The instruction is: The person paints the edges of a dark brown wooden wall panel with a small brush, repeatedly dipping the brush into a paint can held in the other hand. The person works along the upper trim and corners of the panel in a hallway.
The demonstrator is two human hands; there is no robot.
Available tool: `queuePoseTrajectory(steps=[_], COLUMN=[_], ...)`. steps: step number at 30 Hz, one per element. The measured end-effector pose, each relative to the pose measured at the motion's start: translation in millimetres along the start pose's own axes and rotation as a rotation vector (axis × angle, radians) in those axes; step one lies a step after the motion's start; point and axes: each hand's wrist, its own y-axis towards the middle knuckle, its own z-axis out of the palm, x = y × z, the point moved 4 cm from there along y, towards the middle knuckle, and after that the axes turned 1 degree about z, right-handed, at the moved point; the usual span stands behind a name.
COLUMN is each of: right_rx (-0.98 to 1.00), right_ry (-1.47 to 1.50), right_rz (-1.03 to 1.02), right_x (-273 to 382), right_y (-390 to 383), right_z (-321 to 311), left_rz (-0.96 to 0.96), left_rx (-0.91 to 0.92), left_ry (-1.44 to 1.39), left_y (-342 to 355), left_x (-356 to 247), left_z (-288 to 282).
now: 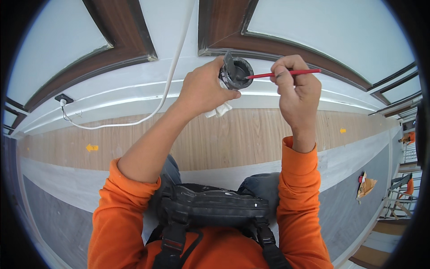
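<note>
My left hand [201, 87] is closed around a small round paint pot [244, 67], dark and smeared inside, tilted so its mouth faces me. A flat grey blade like a putty knife [229, 64] stands in the pot against its left rim. Beneath the fingers hangs a crumpled white cloth [218, 110], pinned by the same hand. Between the fingertips of my right hand [299, 89] is a thin red paintbrush [264, 75], held almost level. Its tip reaches into the pot; the bristles are hard to make out.
Ahead stands a white wall with brown framed panels [130, 36]. A white cable [168, 85] drops past it and runs to a socket [63, 98] at left. Yellow arrows [92, 147] mark the wood-look floor. Brown paper [368, 186] lies at right; a person in orange [407, 186] is beyond.
</note>
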Motion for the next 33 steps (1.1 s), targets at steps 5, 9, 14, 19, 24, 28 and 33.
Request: queuePoseTrajectory(steps=[5, 9, 14, 19, 24, 28, 33], right_rx=[-0.147, -0.042, -0.11, -0.163, -0.2, -0.267, -0.279], right_ry=[0.2, 0.1, 0.247, 0.276, 0.294, 0.24, 0.168], right_rz=[-0.049, -0.151, -0.081, -0.008, 0.011, -0.019, -0.23], right_x=[-8, -8, -11, -27, -26, -27, -25], right_y=[-1, -2, -3, -2, 3, 3, -3], right_z=[-3, 3, 5, -4, -1, -4, 6], left_rz=[-0.058, -0.125, -0.102, -0.096, -0.125, -0.102, -0.093], left_rx=[0.01, 0.004, -0.002, -0.022, 0.002, -0.023, -0.079], left_ry=[0.005, -0.027, -0.044, -0.013, -0.061, -0.068, -0.135], left_y=[4, 11, 17, 21, 19, 21, 20], left_x=[1, 4, 5, 9, 3, 5, 5], left_z=[-2, -1, 4, 3, -6, -7, -11])
